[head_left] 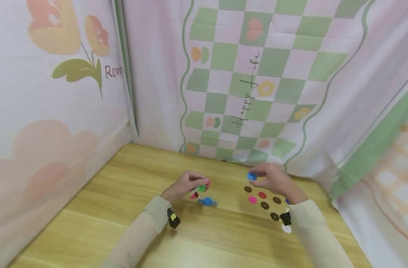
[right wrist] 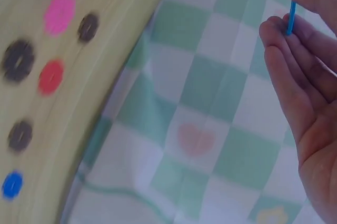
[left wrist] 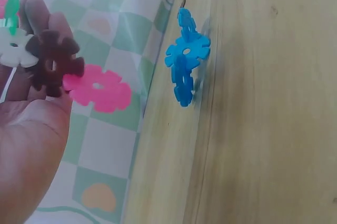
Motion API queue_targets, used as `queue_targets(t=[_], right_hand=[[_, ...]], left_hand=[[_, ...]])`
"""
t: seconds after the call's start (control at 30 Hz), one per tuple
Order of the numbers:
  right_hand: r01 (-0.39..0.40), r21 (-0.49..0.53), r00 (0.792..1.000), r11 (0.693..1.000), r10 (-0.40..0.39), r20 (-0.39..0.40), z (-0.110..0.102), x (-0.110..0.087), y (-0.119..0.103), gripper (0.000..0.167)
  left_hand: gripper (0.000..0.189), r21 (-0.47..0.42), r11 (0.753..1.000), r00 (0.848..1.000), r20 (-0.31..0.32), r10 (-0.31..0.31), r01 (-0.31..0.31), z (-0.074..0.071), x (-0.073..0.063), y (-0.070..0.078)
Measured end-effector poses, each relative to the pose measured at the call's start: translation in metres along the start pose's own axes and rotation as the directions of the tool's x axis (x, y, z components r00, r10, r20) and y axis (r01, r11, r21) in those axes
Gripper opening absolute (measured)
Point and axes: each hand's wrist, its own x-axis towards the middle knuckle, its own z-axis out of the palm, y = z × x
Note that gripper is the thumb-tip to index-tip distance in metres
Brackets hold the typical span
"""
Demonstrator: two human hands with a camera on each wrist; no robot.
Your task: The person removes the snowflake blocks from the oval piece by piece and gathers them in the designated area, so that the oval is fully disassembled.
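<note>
My left hand (head_left: 183, 185) holds a joined chain of flower-shaped interlocking discs. In the left wrist view the chain shows a green disc (left wrist: 13, 16), a white disc (left wrist: 15, 49), a dark brown disc (left wrist: 55, 61) and a pink disc (left wrist: 102, 89) at its end. Between thumb and fingertips, my right hand (head_left: 274, 181) pinches a single blue disc (head_left: 251, 176), seen edge-on in the right wrist view. Just right of the left hand, a separate piece of joined blue discs (head_left: 208, 201) rests on the table.
Loose discs lie on the wooden table (head_left: 204, 238) below the right hand: several brown ones (head_left: 264, 205), a pink one (head_left: 252, 200), a red one (head_left: 262, 195), a white one (head_left: 286, 228) and a blue one (right wrist: 12, 184). Behind the table hangs a green-and-white checked curtain (head_left: 224, 56).
</note>
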Motion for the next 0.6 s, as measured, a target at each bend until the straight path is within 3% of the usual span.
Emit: queue_targets(t=[0.2, 0.4, 0.53, 0.6], right_hand=[[-0.101, -0.086, 0.995, 0.991, 0.099, -0.024, -0.024, -0.048, 0.029, 0.029], [-0.203, -0.094, 0.978, 0.975, 0.199, -0.057, -0.042, -0.106, 0.064, 0.029], [-0.359, -0.118, 0.932, 0.926, 0.362, 0.006, -0.046, -0.143, 0.085, 0.037], [-0.400, -0.128, 0.914, 0.908, 0.405, 0.020, -0.043, -0.160, 0.095, 0.039]], left_hand=[[0.032, -0.030, 0.999, 1.000, -0.021, -0.013, 0.012, 0.002, 0.001, 0.001], [0.041, -0.120, 0.992, 0.999, -0.022, -0.028, 0.025, 0.004, 0.003, -0.002], [0.041, -0.153, 0.987, 0.998, -0.031, -0.050, 0.045, 0.006, 0.004, -0.004], [0.040, -0.167, 0.985, 0.998, -0.028, -0.055, 0.050, 0.008, 0.005, -0.005]])
